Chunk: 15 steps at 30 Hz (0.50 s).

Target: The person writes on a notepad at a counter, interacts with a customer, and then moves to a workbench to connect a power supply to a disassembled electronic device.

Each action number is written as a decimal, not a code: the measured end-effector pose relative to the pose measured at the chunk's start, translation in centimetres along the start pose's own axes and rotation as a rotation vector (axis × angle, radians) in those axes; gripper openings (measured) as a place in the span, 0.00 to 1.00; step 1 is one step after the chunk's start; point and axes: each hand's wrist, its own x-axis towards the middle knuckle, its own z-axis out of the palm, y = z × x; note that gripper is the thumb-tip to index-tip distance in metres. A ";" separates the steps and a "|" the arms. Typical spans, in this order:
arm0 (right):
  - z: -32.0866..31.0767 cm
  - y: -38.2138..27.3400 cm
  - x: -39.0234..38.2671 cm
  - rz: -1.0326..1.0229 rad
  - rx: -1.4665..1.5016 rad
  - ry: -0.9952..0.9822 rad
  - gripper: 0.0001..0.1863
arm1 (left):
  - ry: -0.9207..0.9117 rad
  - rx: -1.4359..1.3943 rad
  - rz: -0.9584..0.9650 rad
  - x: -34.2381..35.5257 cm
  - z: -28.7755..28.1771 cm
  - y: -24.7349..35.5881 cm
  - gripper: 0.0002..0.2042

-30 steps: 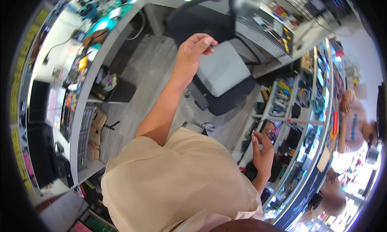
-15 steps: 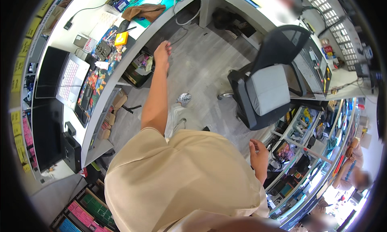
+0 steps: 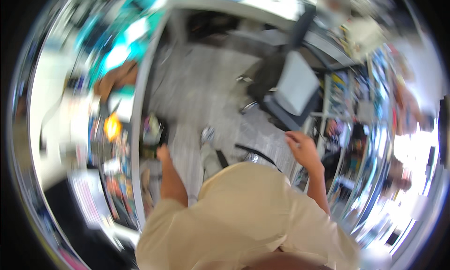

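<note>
My left hand (image 3: 163, 153) hangs low at the left, beside a dark bin (image 3: 162, 133) with crumpled litter in it. Blur hides its fingers, so whether it touches the bin I cannot tell. At the right my right hand (image 3: 303, 150) is raised with fingers loosely apart and nothing in it. Just beyond that hand stands a black office chair (image 3: 267, 80) with a grey seat cushion (image 3: 296, 82). A dark strap (image 3: 255, 153) shows between my body and the chair. One of my shoes (image 3: 207, 135) is on the grey floor.
Along the left runs a white desk (image 3: 136, 143) with a laptop (image 3: 89, 195), an orange-yellow box (image 3: 112, 126) and a brown cloth (image 3: 117, 78). Another desk (image 3: 225, 6) crosses the far side. Cluttered shelving (image 3: 349, 124) lines the right, with other people (image 3: 408, 106) beyond it.
My view has turned right and moved forward, blurring the room. My left arm has dropped back toward the bin. My right hand has come up and forward, closer to the chair.
</note>
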 end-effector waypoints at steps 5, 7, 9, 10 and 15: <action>0.6 4.1 -4.4 0.070 0.089 0.081 0.17 | -0.423 -0.591 0.285 -1.4 -2.2 13.8 0.10; 0.6 6.7 -6.1 0.114 0.136 0.148 0.18 | -0.625 -0.596 0.431 -4.3 -2.6 21.7 0.13; 0.5 10.0 -8.6 0.129 0.219 0.272 0.18 | -0.725 -0.297 0.675 -8.8 -2.9 30.5 0.16; 0.2 11.9 -9.8 0.196 0.235 0.282 0.18 | -0.751 -0.181 0.723 -11.9 -2.7 34.9 0.18; -2.5 22.8 -15.8 0.342 0.130 0.384 0.21 | -0.559 -0.165 1.403 -29.5 -2.0 54.0 0.13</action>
